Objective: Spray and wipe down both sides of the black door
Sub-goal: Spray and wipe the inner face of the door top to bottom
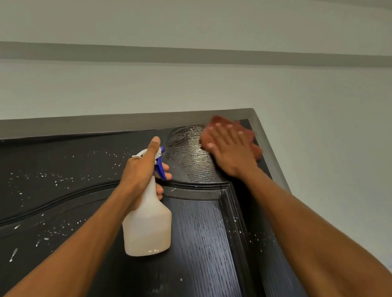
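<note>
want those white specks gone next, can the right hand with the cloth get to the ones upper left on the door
Probably not directly: the left hand holding the spray bottle sits between the right hand and those specks.

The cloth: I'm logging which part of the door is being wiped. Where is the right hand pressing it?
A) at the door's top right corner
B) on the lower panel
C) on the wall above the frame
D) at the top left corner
A: the right hand presses the reddish cloth flat against the black door at its top right corner, beside a wet streak.
</note>
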{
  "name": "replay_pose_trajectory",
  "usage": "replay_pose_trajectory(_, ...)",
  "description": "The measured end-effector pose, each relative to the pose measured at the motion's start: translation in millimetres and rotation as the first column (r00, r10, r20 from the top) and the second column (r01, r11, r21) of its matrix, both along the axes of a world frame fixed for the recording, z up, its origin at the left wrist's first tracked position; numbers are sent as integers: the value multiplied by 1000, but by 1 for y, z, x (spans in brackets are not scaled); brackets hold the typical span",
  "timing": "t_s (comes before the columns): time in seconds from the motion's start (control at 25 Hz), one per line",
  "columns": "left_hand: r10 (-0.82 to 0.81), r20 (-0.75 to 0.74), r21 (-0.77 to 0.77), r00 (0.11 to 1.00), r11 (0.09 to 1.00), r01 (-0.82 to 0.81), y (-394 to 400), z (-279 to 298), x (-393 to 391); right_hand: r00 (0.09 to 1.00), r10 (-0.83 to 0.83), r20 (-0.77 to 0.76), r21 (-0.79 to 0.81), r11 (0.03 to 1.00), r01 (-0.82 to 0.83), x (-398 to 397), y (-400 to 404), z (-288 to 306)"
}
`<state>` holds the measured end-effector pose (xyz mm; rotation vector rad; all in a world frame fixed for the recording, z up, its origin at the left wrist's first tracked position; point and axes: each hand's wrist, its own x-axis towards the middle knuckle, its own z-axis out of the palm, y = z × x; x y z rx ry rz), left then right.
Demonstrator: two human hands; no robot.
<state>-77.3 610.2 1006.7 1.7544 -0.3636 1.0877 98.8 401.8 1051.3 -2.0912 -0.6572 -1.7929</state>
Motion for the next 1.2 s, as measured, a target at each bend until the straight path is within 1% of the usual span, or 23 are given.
replay_pose_trajectory(0.08, 6, -7, 17, 1000, 1000, -6, 0, 0, 3, 986, 79, -144, 338, 941, -26, 6, -21, 8)
replay_pose_trajectory(0.12, 14, -4, 19, 1000, 1000, -14, 3, 0, 4, 976, 121, -182, 424, 905, -33, 5, -14, 13)
replay_pose_trajectory(0.16, 18, 2, 11, 1000, 1000, -18, 6, -1, 4, 974, 140, -181, 439, 897, -47, -1, 3, 17)
replay_pose_trajectory(0.2, 25, 10, -2, 1000, 1000, -25, 12, -2, 5, 978, 140, -156, 385, 920, -70, -7, 28, 18)
replay_pose_trajectory(0.24, 39, 13, -16, 999, 999, -39, 17, -3, 5, 986, 124, -113, 271, 958, -89, -14, 54, 15)
replay_pose_trajectory(0.32, 62, 2, -49, 998, 997, -62, 27, -11, 5, 998, 59, 8, -51, 997, -59, -20, 101, -7)
replay_pose_trajectory(0.4, 82, -7, -64, 997, 995, -83, 34, -19, 5, 996, 27, 88, -296, 955, 0, -19, 110, -33)
replay_pose_trajectory(0.44, 94, -9, -72, 996, 993, -94, 36, -22, 6, 993, 45, 112, -328, 945, -6, -13, 101, -43)
replay_pose_trajectory(0.48, 101, -13, -74, 995, 992, -102, 37, -25, 7, 993, 50, 109, -284, 959, -17, -3, 88, -54)
replay_pose_trajectory(0.52, 104, -21, -71, 994, 992, -105, 39, -28, 7, 996, 47, 72, -159, 987, -35, 8, 73, -67)
replay_pose_trajectory(0.56, 101, -29, -66, 994, 993, -103, 40, -30, 7, 999, 50, 6, 30, 998, -50, 18, 59, -78)
replay_pose_trajectory(0.64, 94, -39, -57, 995, 994, -96, 40, -31, 6, 983, 103, -155, 384, 923, -36, 27, 45, -90)
replay_pose_trajectory(0.68, 88, -38, -57, 995, 994, -90, 42, -30, 5, 971, 136, -197, 473, 881, -27, 23, 52, -88)
replay_pose_trajectory(0.72, 89, -34, -57, 995, 994, -91, 45, -28, 4, 965, 159, -210, 502, 864, -33, 16, 69, -84)
replay_pose_trajectory(0.8, 116, -20, -50, 993, 992, -117, 52, -24, -2, 969, 185, -165, 419, 903, -101, -2, 111, -68)
replay_pose_trajectory(0.84, 130, -10, -53, 991, 990, -130, 56, -23, -5, 977, 176, -125, 319, 939, -128, -11, 133, -60)
replay_pose_trajectory(0.92, 150, 19, -71, 988, 986, -149, 70, -22, -12, 994, 111, -15, -37, 993, -112, -31, 169, -45)
replay_pose_trajectory(0.96, 155, 29, -82, 988, 985, -152, 78, -22, -16, 996, 78, 49, -240, 969, -64, -38, 175, -35)
replay_pose_trajectory(1.0, 158, 34, -89, 987, 984, -154, 88, -21, -20, 993, 60, 100, -361, 933, -20, -40, 175, -22)
replay_pose_trajectory(1.04, 162, 34, -96, 986, 983, -158, 97, -20, -24, 992, 47, 114, -367, 930, -2, -39, 169, -8)
replay_pose_trajectory(1.08, 171, 28, -101, 985, 981, -168, 108, -20, -28, 996, 48, 80, -260, 965, -26, -35, 162, 2)
replay_pose_trajectory(1.12, 182, 22, -104, 983, 978, -179, 118, -20, -32, 998, 66, 15, -66, 996, -65, -30, 154, 8)
replay_pose_trajectory(1.2, 205, 11, -103, 979, 974, -202, 138, -21, -40, 985, 129, -115, 277, 956, -93, -24, 154, 9)
